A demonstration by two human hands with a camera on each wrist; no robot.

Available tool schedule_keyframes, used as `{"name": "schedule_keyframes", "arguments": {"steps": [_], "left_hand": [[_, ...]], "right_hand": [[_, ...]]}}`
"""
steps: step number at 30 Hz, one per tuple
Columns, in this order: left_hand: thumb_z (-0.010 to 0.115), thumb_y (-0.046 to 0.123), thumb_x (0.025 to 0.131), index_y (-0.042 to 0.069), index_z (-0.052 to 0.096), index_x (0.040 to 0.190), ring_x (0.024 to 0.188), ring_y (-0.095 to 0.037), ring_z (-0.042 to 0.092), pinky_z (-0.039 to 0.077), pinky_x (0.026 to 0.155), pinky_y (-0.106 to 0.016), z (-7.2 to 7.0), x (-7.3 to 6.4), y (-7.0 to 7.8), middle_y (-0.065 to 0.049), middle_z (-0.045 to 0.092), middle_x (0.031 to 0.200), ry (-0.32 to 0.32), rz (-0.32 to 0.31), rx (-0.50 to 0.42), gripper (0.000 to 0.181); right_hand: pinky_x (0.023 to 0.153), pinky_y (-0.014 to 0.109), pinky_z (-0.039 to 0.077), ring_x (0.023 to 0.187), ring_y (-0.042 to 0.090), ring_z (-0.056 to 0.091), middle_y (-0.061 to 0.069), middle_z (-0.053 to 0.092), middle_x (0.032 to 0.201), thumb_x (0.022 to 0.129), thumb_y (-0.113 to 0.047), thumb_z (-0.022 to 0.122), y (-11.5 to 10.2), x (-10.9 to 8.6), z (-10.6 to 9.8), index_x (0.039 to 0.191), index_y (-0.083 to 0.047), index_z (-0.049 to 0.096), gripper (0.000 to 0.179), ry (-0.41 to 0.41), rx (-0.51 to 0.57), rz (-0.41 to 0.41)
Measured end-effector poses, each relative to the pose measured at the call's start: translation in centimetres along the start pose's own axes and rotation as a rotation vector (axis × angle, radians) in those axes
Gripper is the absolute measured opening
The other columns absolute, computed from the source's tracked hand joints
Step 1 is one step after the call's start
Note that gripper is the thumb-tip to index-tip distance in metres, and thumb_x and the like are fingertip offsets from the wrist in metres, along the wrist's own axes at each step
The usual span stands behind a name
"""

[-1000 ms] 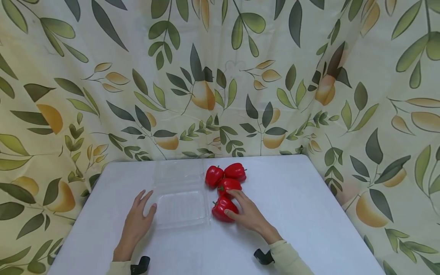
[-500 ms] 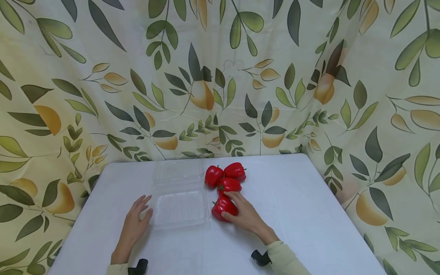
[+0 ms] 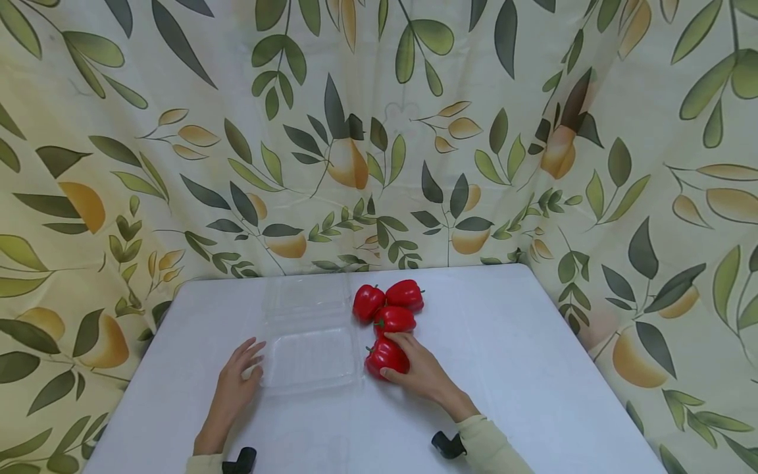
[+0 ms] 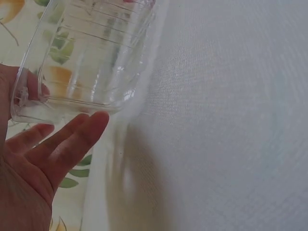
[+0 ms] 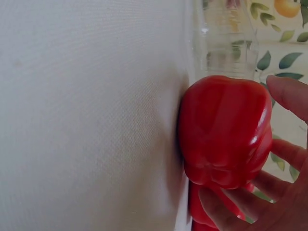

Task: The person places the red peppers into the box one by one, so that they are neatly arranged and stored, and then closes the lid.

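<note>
My right hand [image 3: 428, 372] curves round the nearest red bell pepper [image 3: 386, 359], thumb on its near side and fingers at its far side. The right wrist view shows the glossy pepper [image 5: 224, 130] resting on the table, with fingertips against its lower end and the thumb by its upper edge. Left of the peppers lies a clear plastic clamshell box [image 3: 310, 359], its lid folded back behind it. My left hand [image 3: 233, 385] is at the box's left side. In the left wrist view, its extended fingers [image 4: 77, 142] meet the clear box [image 4: 82, 62] at a corner, the thumb over the rim.
Three more red bell peppers [image 3: 395, 320] sit close together just beyond the held one. A white cloth covers the table [image 3: 485, 342]. A curtain with a leaf and fruit print [image 3: 391, 164] hangs behind and beside it. Each wrist carries a black camera.
My right fingers have drawn in closer round the nearest pepper, which has barely shifted. My left hand has relaxed its spread fingers and lowered slightly beside the box.
</note>
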State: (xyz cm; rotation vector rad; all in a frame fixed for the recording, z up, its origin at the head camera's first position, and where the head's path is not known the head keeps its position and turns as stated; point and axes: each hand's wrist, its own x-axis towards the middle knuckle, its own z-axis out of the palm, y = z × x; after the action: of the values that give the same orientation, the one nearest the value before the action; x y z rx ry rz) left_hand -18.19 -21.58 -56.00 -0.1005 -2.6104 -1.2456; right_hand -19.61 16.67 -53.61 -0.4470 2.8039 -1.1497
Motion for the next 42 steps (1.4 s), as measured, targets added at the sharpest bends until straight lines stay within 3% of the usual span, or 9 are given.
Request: {"name": "schedule_keyframes", "arguments": {"steps": [4, 13, 25, 32, 42], "left_hand": [[0.056, -0.004, 0.089, 0.002, 0.061, 0.130, 0.108, -0.040, 0.067, 0.057, 0.074, -0.020, 0.1, 0.0, -0.2, -0.020, 0.046, 0.147, 0.001, 0.012, -0.011, 0.042], [0.056, -0.003, 0.090, -0.003, 0.062, 0.128, 0.110, -0.039, 0.067, 0.054, 0.070, -0.014, 0.1, 0.1, -0.5, -0.017, 0.046, 0.149, -0.015, -0.009, -0.025, 0.038], [0.058, -0.001, 0.091, -0.003, 0.057, 0.134, 0.114, -0.043, 0.064, 0.056, 0.068, -0.013, -0.3, 0.3, -0.6, -0.018, 0.043, 0.152, -0.087, -0.041, -0.061, 0.043], [0.058, -0.001, 0.090, -0.002, 0.059, 0.132, 0.114, -0.041, 0.065, 0.056, 0.068, -0.013, -0.2, 0.3, -0.4, -0.015, 0.042, 0.153, -0.080, -0.068, -0.043, 0.042], [0.057, -0.002, 0.090, -0.004, 0.059, 0.131, 0.113, -0.042, 0.065, 0.057, 0.069, -0.014, -0.3, 0.2, -0.2, -0.017, 0.042, 0.153, -0.074, -0.050, -0.044, 0.041]], "right_hand": [[0.086, 0.049, 0.060, 0.131, 0.030, 0.048, 0.006, 0.048, 0.144, 0.074, -0.038, 0.083, 0.2, 0.1, 0.2, 0.144, -0.023, 0.044, 0.082, -0.005, -0.004, 0.005], [0.086, 0.048, 0.060, 0.132, 0.030, 0.047, 0.005, 0.048, 0.145, 0.072, -0.036, 0.085, 0.3, 0.2, 0.4, 0.145, -0.025, 0.044, 0.084, -0.014, -0.031, 0.031], [0.085, 0.049, 0.060, 0.130, 0.033, 0.049, 0.008, 0.053, 0.140, 0.071, -0.033, 0.086, 0.4, 0.6, 0.7, 0.145, -0.020, 0.043, 0.087, -0.031, -0.030, 0.053], [0.083, 0.049, 0.061, 0.127, 0.033, 0.051, 0.007, 0.056, 0.137, 0.071, -0.033, 0.086, 0.2, -0.1, 0.2, 0.144, -0.021, 0.044, 0.086, -0.001, -0.020, 0.072], [0.083, 0.045, 0.061, 0.127, 0.028, 0.053, 0.003, 0.058, 0.135, 0.070, -0.033, 0.087, -0.3, -0.8, -1.6, 0.143, -0.025, 0.047, 0.084, 0.031, -0.005, 0.076]]}}
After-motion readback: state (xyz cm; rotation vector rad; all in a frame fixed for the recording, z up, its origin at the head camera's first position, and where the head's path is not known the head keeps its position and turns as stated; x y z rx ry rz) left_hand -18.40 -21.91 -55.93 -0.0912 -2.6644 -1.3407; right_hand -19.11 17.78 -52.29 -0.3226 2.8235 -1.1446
